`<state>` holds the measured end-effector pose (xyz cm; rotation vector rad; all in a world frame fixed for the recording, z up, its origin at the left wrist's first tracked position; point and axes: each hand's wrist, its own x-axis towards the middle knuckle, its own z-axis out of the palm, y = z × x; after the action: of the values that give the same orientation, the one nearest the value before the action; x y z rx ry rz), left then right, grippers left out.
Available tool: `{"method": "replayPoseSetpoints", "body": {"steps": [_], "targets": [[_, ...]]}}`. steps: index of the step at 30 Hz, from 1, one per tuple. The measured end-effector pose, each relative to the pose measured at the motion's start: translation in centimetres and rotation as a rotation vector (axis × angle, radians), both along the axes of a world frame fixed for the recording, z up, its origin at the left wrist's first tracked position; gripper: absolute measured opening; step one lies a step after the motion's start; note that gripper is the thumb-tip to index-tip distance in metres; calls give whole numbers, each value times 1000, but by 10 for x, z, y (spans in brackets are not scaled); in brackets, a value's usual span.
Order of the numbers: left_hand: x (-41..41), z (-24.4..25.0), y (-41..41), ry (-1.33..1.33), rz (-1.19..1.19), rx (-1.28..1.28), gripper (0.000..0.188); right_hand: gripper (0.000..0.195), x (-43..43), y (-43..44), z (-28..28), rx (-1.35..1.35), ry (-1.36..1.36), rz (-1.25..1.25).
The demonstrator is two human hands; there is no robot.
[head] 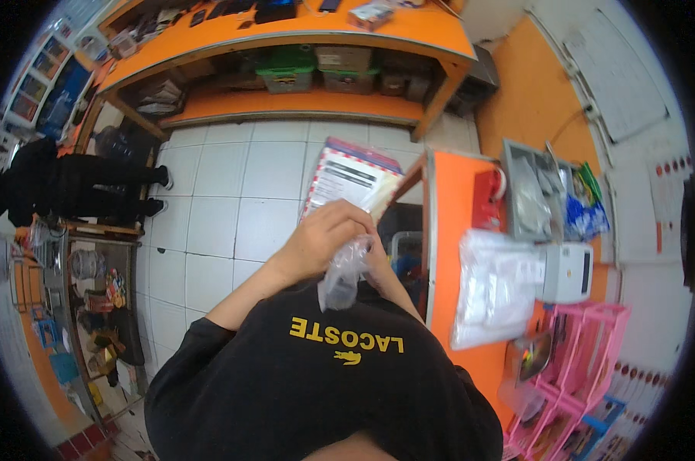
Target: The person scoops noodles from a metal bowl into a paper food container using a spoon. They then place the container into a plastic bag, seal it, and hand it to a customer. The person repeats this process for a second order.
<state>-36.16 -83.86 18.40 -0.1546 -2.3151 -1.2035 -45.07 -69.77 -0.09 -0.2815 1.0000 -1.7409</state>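
In front of my chest, both hands are at the near end of a flat package [348, 176] with a red-and-white checked border and a printed label. It is held above the tiled floor. My left hand [330, 233] curls over the gathered end of a clear plastic bag [347, 262], with its knuckles up. The loose crumpled plastic hangs back towards my black shirt. My right hand [377, 259] closes on the plastic from the other side, its fingers partly hidden. Whether the bag wraps the whole package is hard to tell.
At right, an orange table [448, 190] carries a red tape dispenser [488, 199], a stack of plastic mailers [491, 288], a label printer [566, 272], a grey tray [514, 190] and pink racks [589, 351]. An orange workbench [220, 40] stands ahead. A person in black [88, 184] stands left.
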Motion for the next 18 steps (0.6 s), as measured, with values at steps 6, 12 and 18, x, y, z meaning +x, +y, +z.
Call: {"method": "replayPoseSetpoints", "body": {"steps": [6,12,18], "targets": [[-33,2,-79,145,240,-381,16,73,-34,-104,39,-78,-31,-53],[-100,-17,-157,60,439,-488,25,60,-118,-180,85,56,-84,-35],[-197,-10,-248,211,402,-504,33,65,-231,-271,122,-22,-33,23]]}}
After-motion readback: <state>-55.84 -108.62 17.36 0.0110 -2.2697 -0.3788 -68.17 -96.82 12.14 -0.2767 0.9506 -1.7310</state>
